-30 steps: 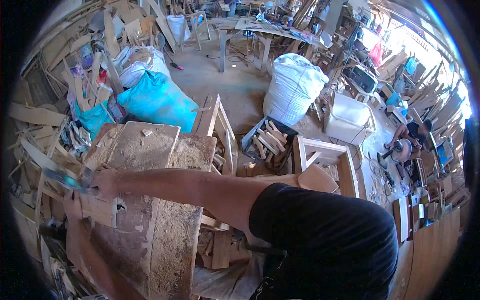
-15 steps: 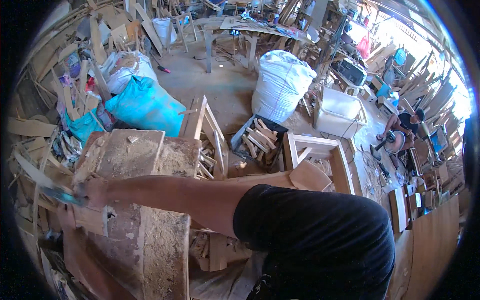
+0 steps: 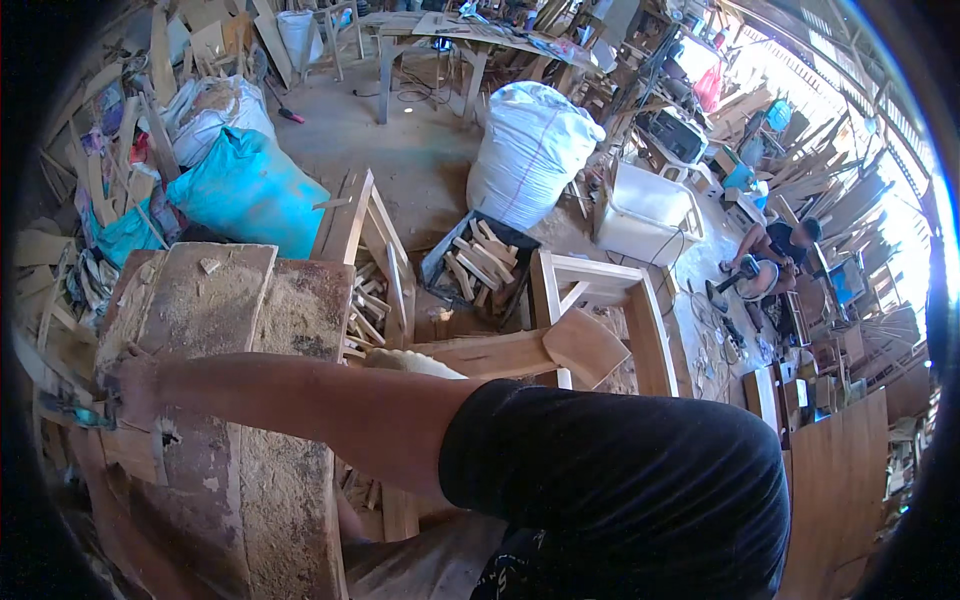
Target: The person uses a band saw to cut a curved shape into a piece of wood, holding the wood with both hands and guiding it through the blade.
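My right arm reaches across to the left over a sawdust-covered wooden bench (image 3: 205, 310). The fingers of my right hand (image 3: 135, 388) are closed around the teal handle of what looks like a handsaw (image 3: 75, 410). Its long pale blade runs toward the far left rim and is smeared. Beneath it, a short wood piece (image 3: 135, 452) lies at the bench's left edge. Along the lower left comes my left forearm, with my left hand (image 3: 85, 450) beside that wood piece. Its fingers are mostly hidden and blurred, so its grip is unclear.
Wooden frames (image 3: 600, 268) and a dark crate (image 3: 480, 265) of offcuts stand beyond the bench. Behind are a teal sack (image 3: 250, 190), a white sack (image 3: 535, 150) and a white tub (image 3: 645, 215). Another person (image 3: 785, 245) sits at the right near a fan.
The whole view has shifted, so the bench and sacks appear farther left. My right hand and the handsaw have moved left in the picture; the hand remains closed on the handle.
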A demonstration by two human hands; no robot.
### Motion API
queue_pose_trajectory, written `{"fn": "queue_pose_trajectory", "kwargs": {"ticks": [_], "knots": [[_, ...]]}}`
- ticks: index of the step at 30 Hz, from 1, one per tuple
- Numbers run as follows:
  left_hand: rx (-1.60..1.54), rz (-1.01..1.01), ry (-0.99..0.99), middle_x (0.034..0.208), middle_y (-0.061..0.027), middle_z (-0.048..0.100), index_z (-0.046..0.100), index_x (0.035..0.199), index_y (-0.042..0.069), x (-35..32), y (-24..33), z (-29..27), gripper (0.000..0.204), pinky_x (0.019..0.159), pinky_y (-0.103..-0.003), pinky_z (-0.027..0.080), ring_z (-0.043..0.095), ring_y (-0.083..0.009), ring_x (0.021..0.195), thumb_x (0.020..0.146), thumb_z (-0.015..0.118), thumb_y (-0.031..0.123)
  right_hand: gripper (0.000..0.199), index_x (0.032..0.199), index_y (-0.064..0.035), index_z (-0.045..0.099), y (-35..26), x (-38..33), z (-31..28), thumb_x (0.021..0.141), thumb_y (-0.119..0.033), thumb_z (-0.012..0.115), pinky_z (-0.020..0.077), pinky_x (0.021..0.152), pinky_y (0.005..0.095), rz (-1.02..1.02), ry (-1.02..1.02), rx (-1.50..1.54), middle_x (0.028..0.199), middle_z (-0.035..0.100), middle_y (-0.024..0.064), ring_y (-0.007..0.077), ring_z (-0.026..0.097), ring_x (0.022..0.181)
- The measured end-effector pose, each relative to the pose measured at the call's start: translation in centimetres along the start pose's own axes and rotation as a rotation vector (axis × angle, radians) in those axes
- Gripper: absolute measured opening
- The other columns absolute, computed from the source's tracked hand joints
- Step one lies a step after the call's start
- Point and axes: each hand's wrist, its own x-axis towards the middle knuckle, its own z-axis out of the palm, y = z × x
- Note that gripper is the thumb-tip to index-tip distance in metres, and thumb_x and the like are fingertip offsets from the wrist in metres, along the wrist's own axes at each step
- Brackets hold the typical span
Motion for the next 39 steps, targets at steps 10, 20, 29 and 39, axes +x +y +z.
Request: {"fn": "queue_pose_trajectory", "kwargs": {"ticks": [10,20,29,39], "knots": [[-0.007,-0.007,0.058,0.134,-0.0281,0.060,0.060,0.135,-0.001,-2.8,-4.3,1.0,0.046,0.105,-0.053,0.043,0.057,-0.0458,0.123,0.104,0.052,0.032,0.041,0.106,-0.0095,0.074,-4.3,-2.1,-2.5,0.082,-0.038,0.059,0.0386,0.112,0.0594,-0.014,0.106,0.300,0.115,0.070,0.0195,0.0389,0.066,0.112],[-0.123,0.146,0.329,0.124,-0.0284,0.066,0.063,0.131,-0.003,-2.0,-4.1,1.0,0.039,0.100,-0.052,0.047,0.062,-0.0451,0.116,0.104,0.054,0.024,0.046,0.107,-0.0016,0.073,-3.1,-2.7,-3.4,0.083,-0.039,0.062,0.0363,0.114,0.0553,-0.081,0.312,0.363,0.113,0.070,0.0233,0.0412,0.060,0.119],[-0.012,0.086,0.117,0.134,-0.0275,0.060,0.059,0.137,0.000,-4.2,-2.7,-1.0,0.045,0.106,-0.052,0.042,0.057,-0.0458,0.123,0.106,0.049,0.030,0.062,0.106,0.0001,0.074,-2.6,-2.6,-4.7,0.080,-0.056,0.069,0.0511,0.096,0.0531,0.041,0.041,0.363,0.110,0.072,0.0265,0.0424,0.068,0.104],[0.067,0.114,-0.024,0.147,-0.0263,0.051,0.054,0.146,0.004,-5.0,-1.7,-2.3,0.052,0.113,-0.053,0.037,0.051,-0.0467,0.133,0.108,0.043,0.039,0.062,0.112,-0.0039,0.073,-1.5,-3.0,-4.8,0.076,-0.055,0.075,0.0527,0.092,0.0510,0.015,0.065,0.345,0.108,0.073,0.0230,0.0413,0.069,0.104]]}}
